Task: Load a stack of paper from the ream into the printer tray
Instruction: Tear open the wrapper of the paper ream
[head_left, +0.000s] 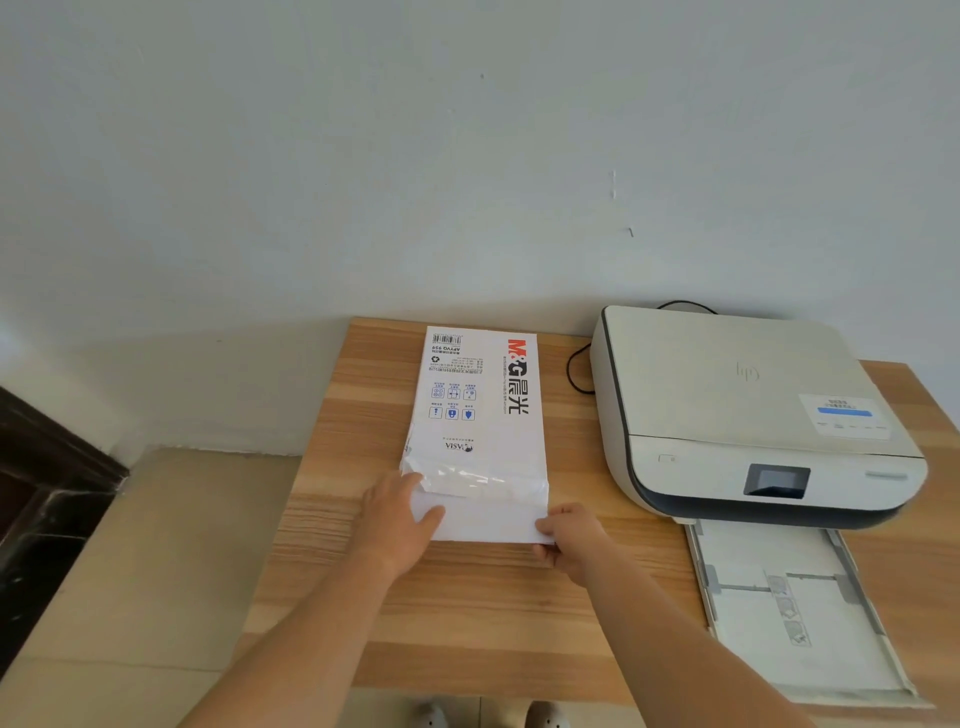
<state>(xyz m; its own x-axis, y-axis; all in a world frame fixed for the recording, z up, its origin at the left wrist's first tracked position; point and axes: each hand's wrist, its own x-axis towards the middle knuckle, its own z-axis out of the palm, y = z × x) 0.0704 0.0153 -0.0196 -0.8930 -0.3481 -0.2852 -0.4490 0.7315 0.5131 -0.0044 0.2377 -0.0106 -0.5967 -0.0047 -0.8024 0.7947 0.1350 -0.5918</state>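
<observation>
Both hands, left hand (397, 514) and right hand (571, 540), grip paper (488, 519) protruding from the ream (480, 395).

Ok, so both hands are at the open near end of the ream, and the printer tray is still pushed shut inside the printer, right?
Not quite. The head view shows the printer tray pulled out in front of the printer, lying open on the table. The rest holds: the left hand and right hand are both at the open near end of the ream.
</observation>
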